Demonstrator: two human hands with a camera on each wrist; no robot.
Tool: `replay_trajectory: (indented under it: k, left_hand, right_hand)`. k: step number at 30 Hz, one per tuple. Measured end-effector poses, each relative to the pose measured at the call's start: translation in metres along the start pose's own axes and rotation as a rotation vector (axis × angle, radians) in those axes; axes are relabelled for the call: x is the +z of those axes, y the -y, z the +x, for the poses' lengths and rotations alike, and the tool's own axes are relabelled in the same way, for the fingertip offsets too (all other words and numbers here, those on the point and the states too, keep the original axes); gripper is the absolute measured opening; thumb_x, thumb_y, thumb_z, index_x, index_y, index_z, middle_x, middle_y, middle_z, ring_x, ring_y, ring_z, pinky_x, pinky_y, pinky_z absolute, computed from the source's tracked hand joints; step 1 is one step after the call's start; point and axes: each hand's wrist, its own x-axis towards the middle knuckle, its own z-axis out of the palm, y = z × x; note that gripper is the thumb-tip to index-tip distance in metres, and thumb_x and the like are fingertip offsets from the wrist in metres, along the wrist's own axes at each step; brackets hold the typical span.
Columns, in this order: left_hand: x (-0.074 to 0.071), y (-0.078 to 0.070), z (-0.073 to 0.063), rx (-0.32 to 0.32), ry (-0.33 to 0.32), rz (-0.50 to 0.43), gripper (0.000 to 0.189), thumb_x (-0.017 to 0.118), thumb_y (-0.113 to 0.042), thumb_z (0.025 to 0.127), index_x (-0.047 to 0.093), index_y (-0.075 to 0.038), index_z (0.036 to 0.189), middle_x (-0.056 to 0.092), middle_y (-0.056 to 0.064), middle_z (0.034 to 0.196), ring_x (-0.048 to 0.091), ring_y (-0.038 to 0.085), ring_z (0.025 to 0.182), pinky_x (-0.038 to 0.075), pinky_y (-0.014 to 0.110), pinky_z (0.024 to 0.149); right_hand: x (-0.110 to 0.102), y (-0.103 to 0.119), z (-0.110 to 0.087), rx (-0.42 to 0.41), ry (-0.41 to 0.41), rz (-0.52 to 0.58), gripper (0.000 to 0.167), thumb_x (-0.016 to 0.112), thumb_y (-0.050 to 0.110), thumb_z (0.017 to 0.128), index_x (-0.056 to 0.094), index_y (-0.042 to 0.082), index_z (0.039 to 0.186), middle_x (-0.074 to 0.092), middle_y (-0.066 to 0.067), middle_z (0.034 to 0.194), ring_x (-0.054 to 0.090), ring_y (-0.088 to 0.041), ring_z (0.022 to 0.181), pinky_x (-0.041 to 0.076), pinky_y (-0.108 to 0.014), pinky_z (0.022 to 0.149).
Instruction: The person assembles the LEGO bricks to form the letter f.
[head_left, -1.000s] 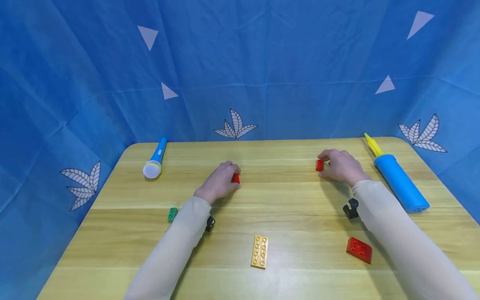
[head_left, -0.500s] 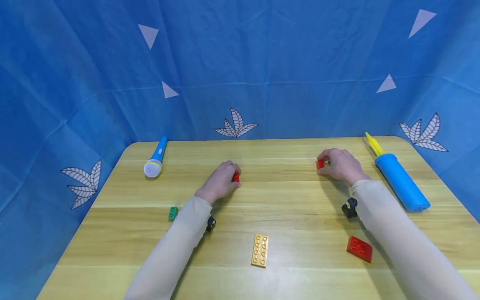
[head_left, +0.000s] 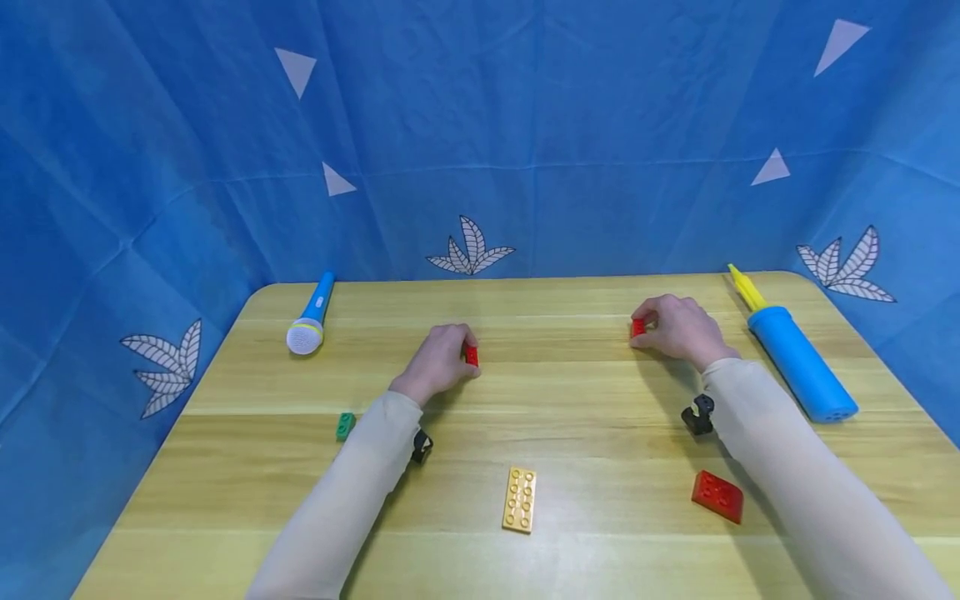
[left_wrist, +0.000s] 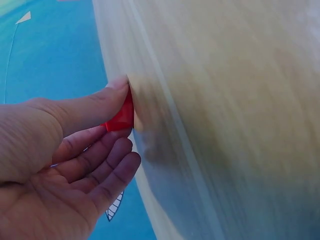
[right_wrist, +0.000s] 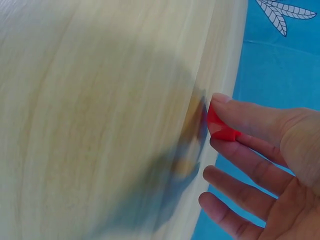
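Near the middle of the table, my left hand (head_left: pixel 438 362) pinches a small red toy brick (head_left: pixel 472 356) between thumb and fingers. The left wrist view shows that red brick (left_wrist: pixel 121 116) at the tabletop, its far side hidden by the thumb. Farther right, my right hand (head_left: pixel 680 330) holds a second small red toy brick (head_left: pixel 637 327) by thumb and fingertips. In the right wrist view this brick (right_wrist: pixel 220 125) sits close over the wood, with the other fingers spread below it.
A yellow brick (head_left: pixel 519 500) lies front centre, a larger red brick (head_left: pixel 717 497) by the right forearm, and a green brick (head_left: pixel 345 427) beside the left forearm. A toy microphone (head_left: pixel 309 321) lies back left; a blue hand pump (head_left: pixel 801 362) lies at right on the wooden table (head_left: pixel 570 417).
Both hands stay nearly in place, each with its red brick. The right fingers have closed in on their brick, and the left brick shows slightly more between thumb and fingers.
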Motion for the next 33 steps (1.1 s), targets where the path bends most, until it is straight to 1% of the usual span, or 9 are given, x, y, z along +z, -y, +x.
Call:
replay_trajectory:
  k: [2, 7, 11, 14, 20, 26, 33]
  left_hand:
    - [0.0, -0.001, 0.0, -0.005, 0.0, 0.001, 0.038, 0.085, -0.009, 0.078, 0.066, -0.001, 0.11, 0.065, 0.007, 0.1, 0.055, 0.024, 0.099, 0.047, 0.035, 0.092]
    - [0.0, -0.001, -0.001, 0.007, -0.013, -0.006, 0.037, 0.086, -0.008, 0.077, 0.067, -0.001, 0.107, 0.064, 0.005, 0.094, 0.056, 0.022, 0.091, 0.049, 0.033, 0.086]
    - [0.0, 0.0, 0.0, 0.017, -0.015, 0.0, 0.036, 0.087, -0.008, 0.075, 0.069, -0.002, 0.107, 0.065, 0.004, 0.091, 0.057, 0.02, 0.086, 0.05, 0.032, 0.083]
    - [0.0, 0.0, 0.0, 0.013, -0.013, 0.009, 0.038, 0.087, -0.008, 0.075, 0.07, -0.002, 0.107, 0.065, 0.004, 0.091, 0.056, 0.02, 0.087, 0.049, 0.033, 0.084]
    - [-0.001, -0.001, 0.0, 0.0, -0.011, 0.009, 0.039, 0.088, -0.009, 0.074, 0.07, -0.003, 0.108, 0.065, 0.003, 0.092, 0.055, 0.021, 0.087, 0.049, 0.032, 0.084]
    - [-0.001, -0.003, 0.0, 0.004, -0.011, 0.007, 0.039, 0.088, -0.009, 0.074, 0.07, -0.002, 0.108, 0.064, 0.003, 0.091, 0.056, 0.02, 0.086, 0.049, 0.032, 0.084]
    - [0.0, -0.003, 0.0, 0.006, -0.001, 0.003, 0.039, 0.087, -0.009, 0.075, 0.07, -0.001, 0.109, 0.064, 0.003, 0.091, 0.056, 0.02, 0.085, 0.05, 0.032, 0.081]
  right_hand:
    - [-0.001, 0.001, 0.0, 0.002, -0.001, -0.002, 0.047, 0.081, 0.025, 0.083, 0.065, 0.001, 0.121, 0.067, -0.019, 0.113, 0.057, -0.039, 0.103, 0.047, -0.056, 0.078]
    - [-0.001, 0.006, 0.002, 0.002, -0.002, -0.003, 0.047, 0.081, 0.025, 0.082, 0.066, 0.001, 0.12, 0.067, -0.019, 0.113, 0.057, -0.039, 0.104, 0.047, -0.056, 0.079]
    - [0.0, 0.01, 0.002, -0.013, 0.001, 0.004, 0.046, 0.081, 0.024, 0.082, 0.067, 0.001, 0.119, 0.068, -0.018, 0.113, 0.057, -0.038, 0.106, 0.046, -0.056, 0.083]
    - [0.001, 0.013, 0.003, -0.029, 0.002, 0.007, 0.045, 0.081, 0.024, 0.082, 0.067, 0.001, 0.118, 0.068, -0.018, 0.113, 0.058, -0.038, 0.106, 0.045, -0.056, 0.085]
    - [0.001, 0.021, 0.005, -0.049, 0.002, 0.0, 0.043, 0.082, 0.024, 0.081, 0.068, 0.003, 0.116, 0.069, -0.016, 0.112, 0.058, -0.037, 0.106, 0.045, -0.057, 0.085]
    - [0.001, 0.029, 0.007, -0.065, 0.006, -0.014, 0.042, 0.083, 0.026, 0.081, 0.069, 0.005, 0.115, 0.069, -0.013, 0.112, 0.057, -0.037, 0.108, 0.045, -0.057, 0.085]
    - [0.001, 0.04, 0.006, -0.082, 0.01, -0.01, 0.039, 0.081, 0.024, 0.082, 0.069, 0.006, 0.114, 0.069, -0.014, 0.114, 0.057, -0.038, 0.109, 0.045, -0.058, 0.085]
